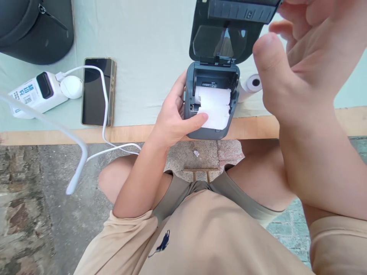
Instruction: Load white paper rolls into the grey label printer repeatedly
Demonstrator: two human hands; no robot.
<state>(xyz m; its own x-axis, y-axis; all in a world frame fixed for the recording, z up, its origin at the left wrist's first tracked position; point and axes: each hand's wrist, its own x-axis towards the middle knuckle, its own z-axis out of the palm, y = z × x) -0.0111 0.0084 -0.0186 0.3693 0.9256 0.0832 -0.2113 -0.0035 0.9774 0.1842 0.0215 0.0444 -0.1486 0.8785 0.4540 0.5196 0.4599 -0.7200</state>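
A small dark grey label printer (pixel 209 134) sits at the table's near edge, its hinged lid (pixel 197 23) raised. Inside lies a white paper roll (pixel 215 101), its torn-edged loose end hanging over the front. My left hand (pixel 170 116) grips the printer's left side, and its thumb presses on the paper. Up at the right, my right hand (pixel 306 72) is beside the lid's upper corner with thumb and fingers apart. Part of its fingers is cut off by the frame, and whether a fingertip touches the lid is unclear. Another white roll (pixel 252 84) lies right of the printer.
A phone (pixel 96 91) lies left on the pale tablecloth, beside a white power strip (pixel 31 95) with a plugged-in charger (pixel 71 87). A white cable (pixel 77 141) loops over the table edge. A black zippered case (pixel 34 30) stands at the back left.
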